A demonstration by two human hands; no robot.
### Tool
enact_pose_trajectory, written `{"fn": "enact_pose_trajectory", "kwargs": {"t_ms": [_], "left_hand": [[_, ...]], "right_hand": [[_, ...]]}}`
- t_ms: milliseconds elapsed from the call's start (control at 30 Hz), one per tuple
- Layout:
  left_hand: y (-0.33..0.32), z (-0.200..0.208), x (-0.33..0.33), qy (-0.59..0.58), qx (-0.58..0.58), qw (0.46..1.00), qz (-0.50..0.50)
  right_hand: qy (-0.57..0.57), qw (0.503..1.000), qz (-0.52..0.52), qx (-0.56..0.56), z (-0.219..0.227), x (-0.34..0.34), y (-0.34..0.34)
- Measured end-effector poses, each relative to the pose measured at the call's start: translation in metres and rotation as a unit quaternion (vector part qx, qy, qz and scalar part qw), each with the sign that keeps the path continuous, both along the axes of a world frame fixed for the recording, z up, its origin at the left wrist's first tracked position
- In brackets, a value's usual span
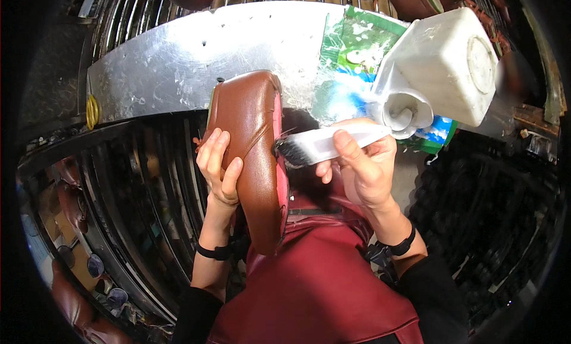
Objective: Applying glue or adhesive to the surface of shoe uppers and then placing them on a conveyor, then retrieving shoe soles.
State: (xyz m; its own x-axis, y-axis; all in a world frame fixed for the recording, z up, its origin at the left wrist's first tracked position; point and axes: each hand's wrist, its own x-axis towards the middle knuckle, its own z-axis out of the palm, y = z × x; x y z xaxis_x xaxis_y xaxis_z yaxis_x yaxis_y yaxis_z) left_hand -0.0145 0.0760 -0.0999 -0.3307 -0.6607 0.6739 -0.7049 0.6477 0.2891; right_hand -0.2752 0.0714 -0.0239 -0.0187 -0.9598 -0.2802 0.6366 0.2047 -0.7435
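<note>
A brown leather shoe upper (250, 130) with a pink edge stands on end in front of me, its lower part against my dark red apron (315, 272). My left hand (219, 165) is closed round its left side, fingers spread over the leather. In my right hand (370, 171) is a brush (333, 143) with a flat white handle and black bristles. The bristles are at the pink edge on the shoe's right side; motion blurs them a little, and whether they touch I cannot tell. The shoe's underside, turned right, is mostly hidden.
Beyond the shoe lies a metal worktop (178, 52). At its right a white plastic container (443, 64) lies tipped on a stained green-and-blue sheet (372, 40), its open mouth towards me. More brown shoes (413, 0) sit on racks behind and at lower left. A yellow coil (92, 112) hangs at left.
</note>
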Motion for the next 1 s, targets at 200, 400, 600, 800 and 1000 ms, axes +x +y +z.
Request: {"fn": "enact_pose_trajectory", "kwargs": {"t_ms": [200, 400, 600, 800, 1000], "left_hand": [[0.004, 0.002, 0.006, -0.003, 0.008, 1.0, -0.007], [0.003, 0.004, 0.004, 0.006, 0.014, 1.0, -0.004], [0.0, 0.002, 0.003, 0.031, -0.019, 0.999, -0.011], [-0.007, 0.009, -0.004, 0.028, -0.03, 0.999, -0.005], [-0.012, 0.018, -0.011, 0.01, -0.029, 0.999, 0.014]], "right_hand": [[0.154, 0.985, 0.046, -0.067, -0.003, 0.01, -0.028], [0.161, 0.985, -0.011, -0.058, -0.031, 0.016, -0.094], [0.091, 0.992, 0.06, -0.066, -0.017, 0.001, -0.051], [0.249, 0.897, 0.125, -0.343, 0.012, -0.011, 0.014], [0.357, 0.745, 0.168, -0.538, 0.037, -0.011, 0.077]]}}
